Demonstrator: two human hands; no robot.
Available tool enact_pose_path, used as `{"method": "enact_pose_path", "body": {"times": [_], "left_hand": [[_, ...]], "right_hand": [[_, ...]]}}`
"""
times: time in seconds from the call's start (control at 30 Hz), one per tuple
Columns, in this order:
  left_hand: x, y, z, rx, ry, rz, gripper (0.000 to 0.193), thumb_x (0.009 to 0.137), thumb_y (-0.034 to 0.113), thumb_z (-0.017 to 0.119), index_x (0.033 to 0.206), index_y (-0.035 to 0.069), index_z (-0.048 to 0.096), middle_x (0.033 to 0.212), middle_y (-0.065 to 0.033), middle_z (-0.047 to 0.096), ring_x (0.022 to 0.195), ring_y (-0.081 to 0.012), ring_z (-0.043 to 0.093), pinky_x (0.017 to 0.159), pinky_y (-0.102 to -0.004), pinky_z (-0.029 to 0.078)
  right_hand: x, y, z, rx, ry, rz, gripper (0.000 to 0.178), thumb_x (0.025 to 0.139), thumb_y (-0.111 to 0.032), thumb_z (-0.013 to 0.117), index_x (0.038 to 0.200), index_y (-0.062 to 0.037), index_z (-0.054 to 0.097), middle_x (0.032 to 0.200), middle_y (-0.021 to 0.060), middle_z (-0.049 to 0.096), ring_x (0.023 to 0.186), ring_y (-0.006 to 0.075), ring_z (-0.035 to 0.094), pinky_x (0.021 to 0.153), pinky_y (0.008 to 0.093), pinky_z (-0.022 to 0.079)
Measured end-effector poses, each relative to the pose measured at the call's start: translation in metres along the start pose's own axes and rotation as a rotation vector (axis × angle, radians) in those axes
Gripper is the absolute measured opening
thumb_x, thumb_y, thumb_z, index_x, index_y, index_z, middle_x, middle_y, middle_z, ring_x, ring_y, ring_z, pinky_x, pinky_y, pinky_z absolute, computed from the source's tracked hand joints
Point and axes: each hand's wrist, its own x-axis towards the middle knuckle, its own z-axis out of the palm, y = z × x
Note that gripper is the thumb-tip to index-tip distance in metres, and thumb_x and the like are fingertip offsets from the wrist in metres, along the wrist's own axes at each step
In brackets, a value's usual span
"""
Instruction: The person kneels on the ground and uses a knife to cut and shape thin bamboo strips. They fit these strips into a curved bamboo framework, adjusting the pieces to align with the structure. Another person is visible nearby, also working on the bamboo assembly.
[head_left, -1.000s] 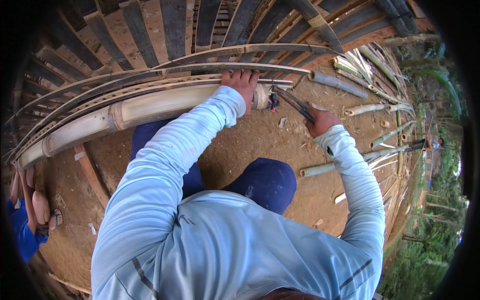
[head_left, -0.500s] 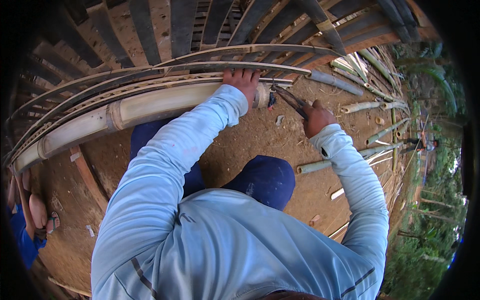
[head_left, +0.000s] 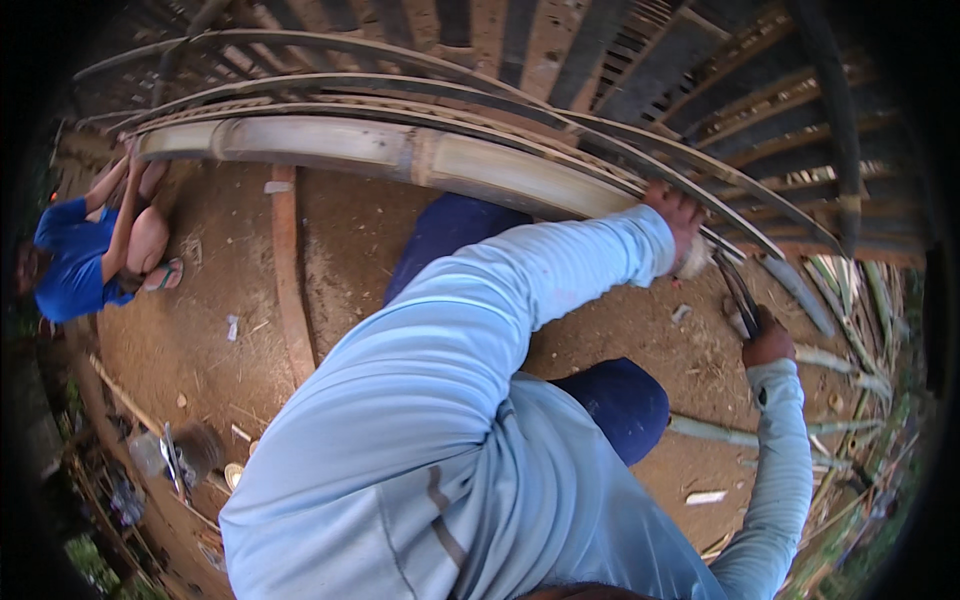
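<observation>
Head view: the dark slatted frame (head_left: pixel 453 22), largest in the field, lies beyond the left hand (head_left: pixel 680 217). A thick bamboo pole (head_left: pixel 370 145), its pale face showing, extends leftward from that hand, its long axis crossing in front of the person; its right end lies at the fingers. Thin bamboo strips (head_left: pixel 300 79) run alongside the pole, largely on its far side. Well left of both hands, a co-worker (head_left: pixel 75 250) in blue crouches with hands at the pole's opposite end. A brown plank (head_left: pixel 288 270) lies on the ground, left of the left hand and nearer the body. The slender dark tool (head_left: pixel 738 292) slants from the right hand (head_left: pixel 769 342) toward the pole's right end; whether its tip touches anything is too small to tell. The left hand, nearer the pole, lies over its end and the adjoining strips, fingers slightly parted; how firmly it grips cannot be told. The right hand, farther right and closer to the body, is wrapped around the tool, whose length separates it from the pole.
</observation>
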Motion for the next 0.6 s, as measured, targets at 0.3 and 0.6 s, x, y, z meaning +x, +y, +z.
{"method": "enact_pose_path", "body": {"times": [0.3, 0.6], "left_hand": [[0.006, 0.008, -0.018, -0.084, -0.128, -0.032, 0.050, 0.082, 0.028, 0.052, 0.129, 0.012, 0.045, 0.126, -0.0119, 0.051, 0.121, -0.0263, 0.045, 0.100, -0.0503, 0.027], [0.003, 0.009, -0.022, 0.016, -0.146, 0.019, 0.097, 0.057, 0.022, 0.076, 0.141, 0.009, 0.030, 0.132, -0.0150, 0.043, 0.122, -0.0308, 0.042, 0.101, -0.0516, 0.027]], "right_hand": [[0.018, 0.049, 0.023, 0.097, 0.117, -0.230, 0.046, 0.072, -0.007, 0.053, 0.117, -0.0021, 0.058, 0.103, 0.0235, 0.062, 0.097, 0.0390, 0.061, 0.084, 0.0433, 0.049], [0.021, 0.042, 0.002, 0.185, 0.031, -0.249, 0.053, 0.070, -0.007, 0.056, 0.122, -0.0104, 0.055, 0.096, 0.0222, 0.063, 0.088, 0.0399, 0.061, 0.079, 0.0441, 0.049]]}}
